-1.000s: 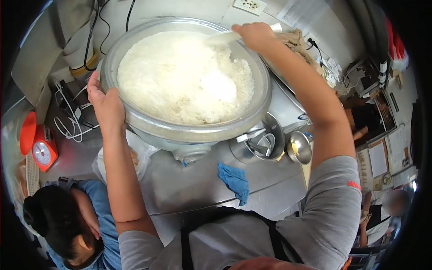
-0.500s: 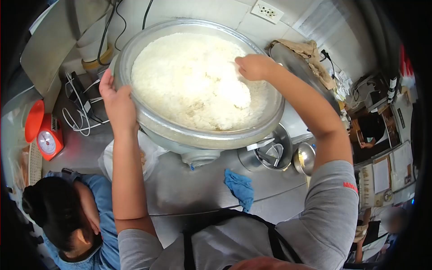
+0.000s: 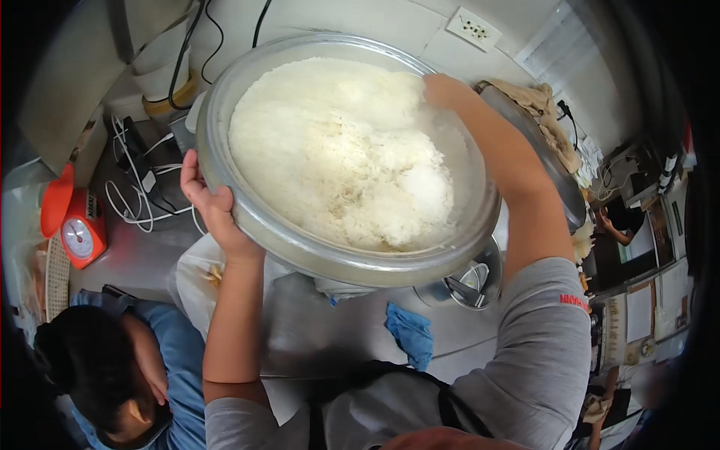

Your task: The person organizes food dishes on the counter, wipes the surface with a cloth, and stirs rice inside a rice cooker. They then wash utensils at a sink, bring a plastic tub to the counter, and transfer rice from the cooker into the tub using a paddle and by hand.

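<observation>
Head view
Left hand [image 3: 214, 206]: fingers curled over the near-left rim of the rice pot [image 3: 247, 217], clamped on it.
Right hand [image 3: 444, 90]: at the far-right inner edge of the pot, against the cooked rice [image 3: 337, 150]; whether it is spread or closed cannot be told, since rice hides the fingers.
Rice pot: large metal basin, tilted toward the camera, lifted above the steel counter [image 3: 315, 330].
Below the left grip: white plastic bag [image 3: 191, 277].
Beyond the left grip: cables [image 3: 139, 191]; further out, red kitchen scale [image 3: 73, 236].
Under the pot's near rim: blue cloth [image 3: 411, 334] and metal container with utensils [image 3: 469, 285].
Beyond the right grip: wall socket [image 3: 474, 28], beige cloth [image 3: 544, 112].
Obstruction: pot covers most of the counter.
Co-worker [image 3: 112, 367]: blue shirt, below the left forearm.
Writing: red mark on the grey sleeve [image 3: 574, 302], unreadable.
</observation>
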A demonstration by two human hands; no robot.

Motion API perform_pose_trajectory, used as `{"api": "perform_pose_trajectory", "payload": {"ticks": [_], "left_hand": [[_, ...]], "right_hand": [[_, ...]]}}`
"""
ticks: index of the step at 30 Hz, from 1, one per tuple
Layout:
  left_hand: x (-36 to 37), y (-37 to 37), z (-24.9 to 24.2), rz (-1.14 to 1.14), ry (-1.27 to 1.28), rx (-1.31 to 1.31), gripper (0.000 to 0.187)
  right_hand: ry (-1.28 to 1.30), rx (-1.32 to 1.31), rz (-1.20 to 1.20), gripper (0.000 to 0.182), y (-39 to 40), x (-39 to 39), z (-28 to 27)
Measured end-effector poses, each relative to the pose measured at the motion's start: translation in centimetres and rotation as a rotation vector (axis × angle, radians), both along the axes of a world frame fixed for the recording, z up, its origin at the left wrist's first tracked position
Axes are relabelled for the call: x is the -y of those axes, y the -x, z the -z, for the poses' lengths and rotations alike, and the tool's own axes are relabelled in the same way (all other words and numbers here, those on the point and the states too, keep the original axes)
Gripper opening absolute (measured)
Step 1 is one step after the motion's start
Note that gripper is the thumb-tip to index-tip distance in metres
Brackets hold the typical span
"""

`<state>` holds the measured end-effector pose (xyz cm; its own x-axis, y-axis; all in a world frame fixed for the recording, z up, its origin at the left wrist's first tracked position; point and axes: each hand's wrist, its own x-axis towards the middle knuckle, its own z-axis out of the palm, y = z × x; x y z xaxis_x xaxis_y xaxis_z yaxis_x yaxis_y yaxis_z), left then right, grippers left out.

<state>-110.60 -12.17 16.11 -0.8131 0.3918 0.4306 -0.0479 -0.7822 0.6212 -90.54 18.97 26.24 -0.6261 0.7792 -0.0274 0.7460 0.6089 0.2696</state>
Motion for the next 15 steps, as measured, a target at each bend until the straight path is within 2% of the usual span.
{"api": "perform_pose_trajectory", "payload": {"ticks": [2,3,5,8,11,14,15], "left_hand": [[-0.1,-0.2,0.0,0.002,-0.019,0.002,0.059],[0.2,-0.6,-0.9,0.013,0.007,0.027,0.067],[0.2,-0.5,-0.7,0.01,0.009,0.014,0.066],[0.1,-0.5,-0.7,-0.009,0.017,-0.018,0.065],[0.3,-0.1,-0.4,0.019,0.002,-0.005,0.061],[1.8,1.7,-1.7,0.188,0.198,0.022,0.057],[2.0,2.4,-2.6,0.234,0.27,0.087,0.057]], "right_hand": [[0.047,-0.035,-0.114,0.028,-1.2,-1.0,0.6],[0.043,-0.039,-0.142,0.028,-1.5,-0.8,0.9],[0.036,-0.05,-0.191,0.028,-2.6,-0.1,1.8],[0.074,-0.058,-0.225,0.026,-1.3,5.6,0.7],[0.061,0.186,-0.132,0.023,0.2,12.8,-2.5],[-0.03,0.426,-0.063,0.022,-1.0,16.2,-5.7],[-0.142,0.397,-0.127,0.022,-1.4,15.5,-6.5]]}}
